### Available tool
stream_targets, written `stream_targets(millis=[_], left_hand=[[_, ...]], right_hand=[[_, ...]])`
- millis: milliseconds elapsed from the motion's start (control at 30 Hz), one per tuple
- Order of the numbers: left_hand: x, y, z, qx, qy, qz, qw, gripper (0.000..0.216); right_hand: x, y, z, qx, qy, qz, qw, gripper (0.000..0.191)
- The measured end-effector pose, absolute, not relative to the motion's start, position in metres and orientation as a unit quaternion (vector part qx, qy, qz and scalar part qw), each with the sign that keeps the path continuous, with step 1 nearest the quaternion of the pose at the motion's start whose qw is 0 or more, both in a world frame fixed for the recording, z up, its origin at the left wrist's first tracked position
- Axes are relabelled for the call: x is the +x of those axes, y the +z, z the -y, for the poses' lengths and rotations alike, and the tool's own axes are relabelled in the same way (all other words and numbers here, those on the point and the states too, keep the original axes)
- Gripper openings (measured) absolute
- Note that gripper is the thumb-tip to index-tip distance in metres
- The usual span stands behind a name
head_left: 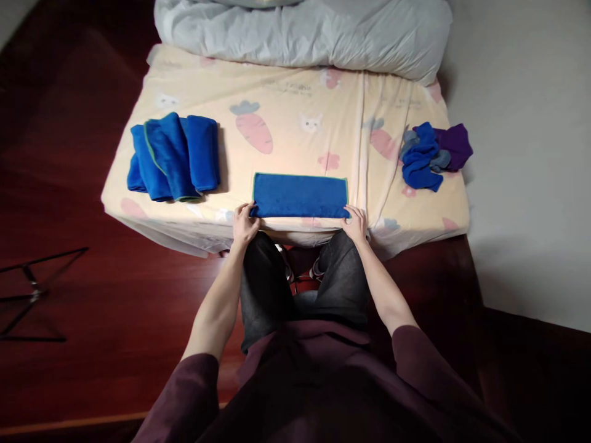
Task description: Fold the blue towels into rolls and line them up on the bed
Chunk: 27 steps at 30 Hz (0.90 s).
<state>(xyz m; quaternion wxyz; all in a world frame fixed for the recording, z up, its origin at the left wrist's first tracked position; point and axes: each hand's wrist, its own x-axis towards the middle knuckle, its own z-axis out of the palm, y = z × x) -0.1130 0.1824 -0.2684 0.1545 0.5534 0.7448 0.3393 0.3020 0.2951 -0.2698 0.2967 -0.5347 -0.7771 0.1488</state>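
Note:
A blue towel (300, 195) with a green hem lies folded into a long strip at the near edge of the bed (295, 111). My left hand (244, 224) pinches its near left corner. My right hand (355, 223) pinches its near right corner. Both hands rest on the mattress edge with fingers closed on the cloth.
A stack of folded blue towels (174, 156) sits on the bed's left side. A heap of crumpled blue and purple cloths (434, 154) lies at the right edge. A grey duvet (305, 31) is bunched at the far end. Dark wooden floor lies to the left, with a black stand (32, 292).

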Motion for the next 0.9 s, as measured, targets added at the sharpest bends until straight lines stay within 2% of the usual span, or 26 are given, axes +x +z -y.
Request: stream_targets(millis=[533,900], left_hand=[[-0.1121,-0.2742,-0.1880,0.528,0.361,-0.758,0.128,0.058],[-0.1107,-0.2667,-0.1840,0.515,0.374,-0.760,0.128,0.059]], right_hand=[[0.2959,-0.2697,-0.2961,-0.561,0.133,0.766,0.284,0.051],[0.3014,-0.2677,-0.2963,-0.545,0.146,0.765,0.309,0.045]])
